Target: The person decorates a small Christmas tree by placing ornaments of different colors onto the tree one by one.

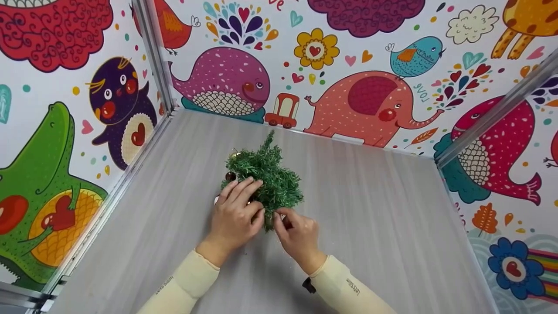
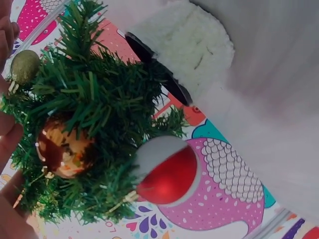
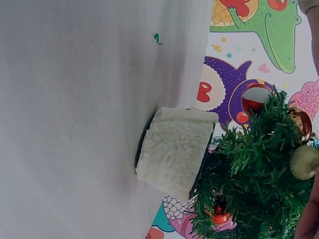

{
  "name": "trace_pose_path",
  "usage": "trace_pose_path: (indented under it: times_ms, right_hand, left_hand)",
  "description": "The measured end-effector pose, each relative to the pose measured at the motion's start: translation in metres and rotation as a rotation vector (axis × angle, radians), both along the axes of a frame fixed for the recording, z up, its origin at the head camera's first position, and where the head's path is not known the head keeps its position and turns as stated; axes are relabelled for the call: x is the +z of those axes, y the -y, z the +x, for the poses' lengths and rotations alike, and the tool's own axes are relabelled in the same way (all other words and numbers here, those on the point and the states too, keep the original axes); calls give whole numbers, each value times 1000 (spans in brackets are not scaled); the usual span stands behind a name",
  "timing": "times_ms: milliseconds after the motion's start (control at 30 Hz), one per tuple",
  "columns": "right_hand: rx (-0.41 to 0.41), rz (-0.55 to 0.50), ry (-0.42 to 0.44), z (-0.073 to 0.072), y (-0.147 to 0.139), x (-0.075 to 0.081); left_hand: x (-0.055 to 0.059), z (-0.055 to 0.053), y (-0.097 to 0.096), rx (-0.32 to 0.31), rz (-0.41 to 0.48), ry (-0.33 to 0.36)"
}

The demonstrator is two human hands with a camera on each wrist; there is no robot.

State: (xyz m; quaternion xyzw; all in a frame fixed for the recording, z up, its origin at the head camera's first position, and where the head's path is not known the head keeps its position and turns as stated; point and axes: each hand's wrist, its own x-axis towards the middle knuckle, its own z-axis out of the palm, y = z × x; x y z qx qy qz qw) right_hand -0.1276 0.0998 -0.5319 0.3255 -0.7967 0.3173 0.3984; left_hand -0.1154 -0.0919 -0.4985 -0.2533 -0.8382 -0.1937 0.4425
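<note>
A small green Christmas tree (image 1: 281, 185) leans in front of me, its white fuzzy base (image 3: 174, 152) toward my body. My left hand (image 1: 235, 218) lies over its near left side, thumb and forefinger closed at the branches. Beside it, thumb and forefinger of my right hand (image 1: 301, 233) pinch at a near branch; the pinched spot is mostly hidden. A glittery gold ball (image 2: 25, 67) hangs close by the fingers. On the tree also hang a copper ball (image 2: 65, 149) and a red-and-white ball (image 2: 168, 169). Something small and red (image 3: 218, 217) sits among the branches.
The tree is on a grey wood-grain table (image 1: 375, 226). Cartoon-printed walls (image 1: 314, 87) with metal frame posts (image 1: 152, 56) enclose it at the back and sides. A green scrap (image 3: 157, 39) lies on the tabletop.
</note>
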Motion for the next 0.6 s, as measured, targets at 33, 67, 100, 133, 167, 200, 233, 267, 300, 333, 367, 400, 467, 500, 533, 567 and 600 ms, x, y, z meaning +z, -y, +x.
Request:
trace_pose_path:
  times_ms: [33,67,100,133,167,200,233,267,300,333,367,400,467,500,533,567,600]
  right_hand:
    - [-2,1,-3,0,0,0]
    - [-6,3,-3,0,0,0]
    - [-10,5,-3,0,1,1]
    - [-14,2,-4,0,0,1]
    - [-18,0,-3,0,0,1]
    - [-23,-1,-4,0,0,1]
    - [-27,-3,-3,-1,0,1]
    - [-32,-3,-1,-1,0,1]
    - [-36,-3,-2,-1,0,1]
    - [-37,0,-1,-2,0,1]
    - [-39,8,1,-2,0,1]
    - [-42,16,1,-2,0,0]
    - [-45,33,2,-2,0,0]
    - [-46,44,3,-2,0,0]
    - [-48,54,4,-1,0,0]
    - [-49,63,6,-1,0,-1]
    - [-49,73,11,-1,0,-1]
  left_hand:
    - [0,0,0,1,1,5]
    - [1,0,0,5,-2,13]
    - [1,0,-1,9,-6,23]
    - [2,0,-1,13,-14,28]
    - [2,0,0,17,-25,32]
    - [2,0,0,21,-34,33]
    - [2,0,0,23,-38,33]
    - [2,0,0,25,-41,30]
    - [2,0,0,25,-42,28]
    - [2,0,0,26,-44,24]
    - [2,-1,0,26,-47,22]
    - [1,-1,0,30,-56,25]
    - [1,-1,0,42,-85,27]
    - [0,-1,0,49,-103,26]
    - [0,-1,1,57,-124,22]
    - [0,-1,1,58,-139,15]
    - [0,-1,1,60,-155,5]
